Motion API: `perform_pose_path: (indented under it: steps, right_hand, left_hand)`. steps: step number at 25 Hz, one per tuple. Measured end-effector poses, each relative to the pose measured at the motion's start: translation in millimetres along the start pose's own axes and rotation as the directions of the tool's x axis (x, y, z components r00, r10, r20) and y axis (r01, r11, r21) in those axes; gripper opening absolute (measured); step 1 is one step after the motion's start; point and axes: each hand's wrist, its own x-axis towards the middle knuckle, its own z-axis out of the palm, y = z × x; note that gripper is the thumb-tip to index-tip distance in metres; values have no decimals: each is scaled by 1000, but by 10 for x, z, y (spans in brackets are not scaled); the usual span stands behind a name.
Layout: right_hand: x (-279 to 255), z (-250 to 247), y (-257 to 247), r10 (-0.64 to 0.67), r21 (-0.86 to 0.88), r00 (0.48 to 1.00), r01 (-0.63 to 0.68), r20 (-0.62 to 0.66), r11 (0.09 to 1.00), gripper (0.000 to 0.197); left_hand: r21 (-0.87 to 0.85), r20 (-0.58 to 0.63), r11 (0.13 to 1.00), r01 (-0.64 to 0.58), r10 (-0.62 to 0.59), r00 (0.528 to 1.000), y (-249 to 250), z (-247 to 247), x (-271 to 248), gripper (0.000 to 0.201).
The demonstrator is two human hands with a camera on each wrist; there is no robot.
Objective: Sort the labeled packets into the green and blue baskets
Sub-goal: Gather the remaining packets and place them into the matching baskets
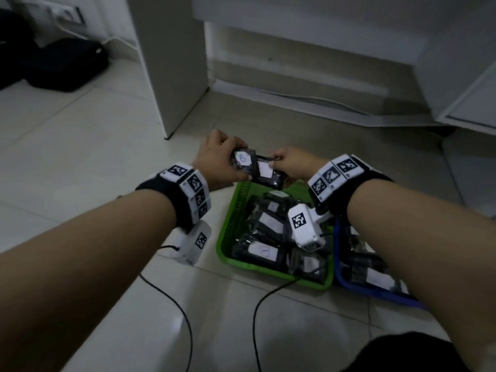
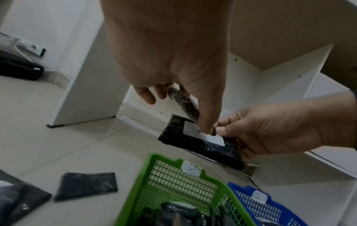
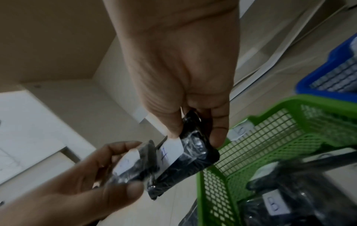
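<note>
Above the far end of the green basket (image 1: 228,232), each hand holds one black plastic-wrapped packet. My left hand (image 1: 228,159) grips a packet (image 1: 243,159) whose white label reads "B". It appears edge-on (image 2: 183,105) in the left wrist view. My right hand (image 1: 280,162) pinches a second packet (image 1: 268,175) by its end. Its label reads "A" (image 3: 168,152) in the right wrist view. The two packets overlap where the hands meet. The blue basket (image 1: 375,292) stands right of the green one. Both baskets hold several labeled packets.
Loose black packets (image 2: 86,185) lie on the tile floor left of the green basket. A white furniture leg (image 1: 171,76) and low shelf stand just beyond the hands. Black cables (image 1: 185,318) trail across the near floor. A black bag (image 1: 67,65) sits far left.
</note>
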Motion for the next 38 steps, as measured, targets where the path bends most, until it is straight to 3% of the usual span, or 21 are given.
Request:
perform_pose_path:
  steps: [4,7,10,12,15,17,18,20,22,25,28,30,33,38]
  right_hand:
    - [-210,-335,737,149,128,989,-150,12,980,34]
    - [-337,-402,1409,245,290,961,-200,-126,936,36]
    - [-467,-373,1901,363,496,892,-195,-270,846,26]
    - [-572,-429,2080,432,589,831,-163,-351,792,7]
    - [-659,-509,2295,529,661,725,-136,-441,738,22]
    - [-631,-462,2414,572,708,691,-123,-442,696,5]
    - [-605,-413,2441,581,727,692,-118,-428,676,13]
    - [-553,-322,2434,560,773,749,-103,-355,627,30]
    - [-492,-243,2396,497,724,796,-111,-346,681,29]
    - [-459,-159,2313,413,312,764,-287,-496,906,31]
    - [-468,-96,2160,308,62,743,-339,-594,939,39]
    - [-430,-32,2020,252,-1,753,-319,-608,948,36]
    - [-349,162,1765,159,-71,807,-240,-570,968,29]
    - [-164,564,1225,-67,-179,912,-7,-404,984,20]
  left_hand:
    - [39,135,998,58,-63,989,344,763,69,72]
    - [-13,106,994,110,-108,989,430,1326,2,73]
    - [-11,77,994,111,-110,991,462,1587,26,70]
    - [-2,28,990,142,-142,989,466,1652,72,68]
    - [-12,-36,961,277,-277,960,516,1665,103,66]
    - [14,-44,922,388,-387,921,567,1671,96,68]
    - [38,-50,905,423,-421,906,585,1675,89,68]
    - [119,-39,887,447,-445,894,605,1682,78,67]
    - [241,17,867,436,-453,892,587,1673,81,62]
    - [352,153,846,401,-475,867,471,1621,114,51]
    - [294,283,906,305,-388,877,323,1541,137,62]
    - [220,277,944,247,-303,912,260,1486,112,61]
    - [138,209,973,183,-209,955,153,1366,39,41]
    - [68,66,968,240,-245,967,-285,970,-106,17]
